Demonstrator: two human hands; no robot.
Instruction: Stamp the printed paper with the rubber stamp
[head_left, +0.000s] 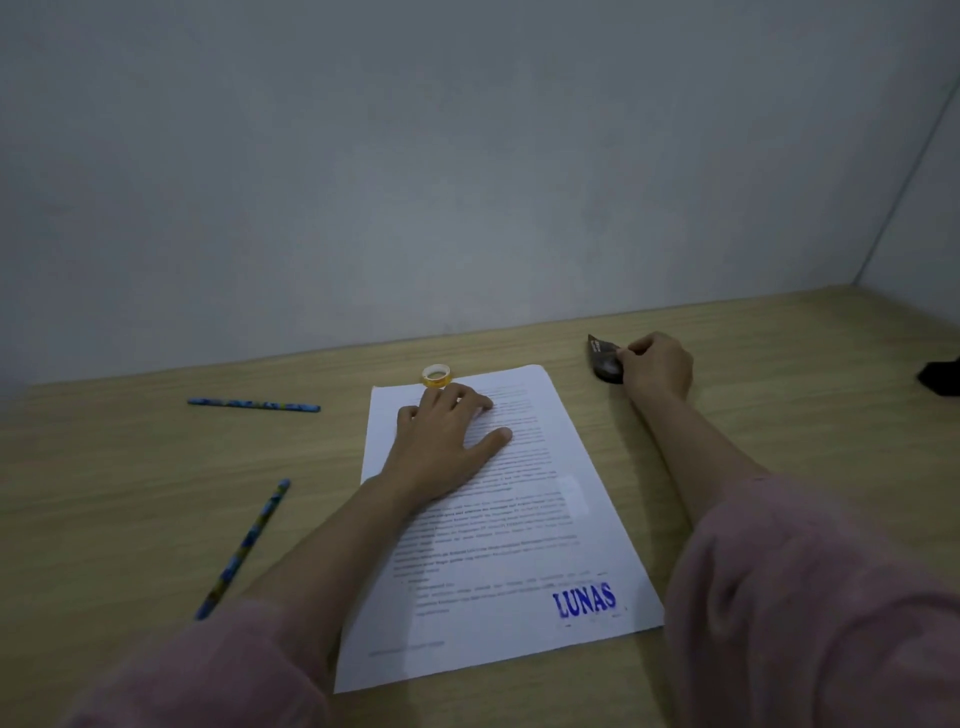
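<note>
A white printed paper lies on the wooden desk, slightly turned. A blue "LUNAS" stamp mark shows near its lower right corner. My left hand rests flat on the upper part of the sheet with fingers spread. My right hand is beyond the paper's top right corner, fingers closed on a dark rubber stamp that touches the desk.
A small roll of clear tape sits at the paper's top edge. Two blue patterned pencils lie to the left, one far and one near. A black object is at the right edge. A grey wall backs the desk.
</note>
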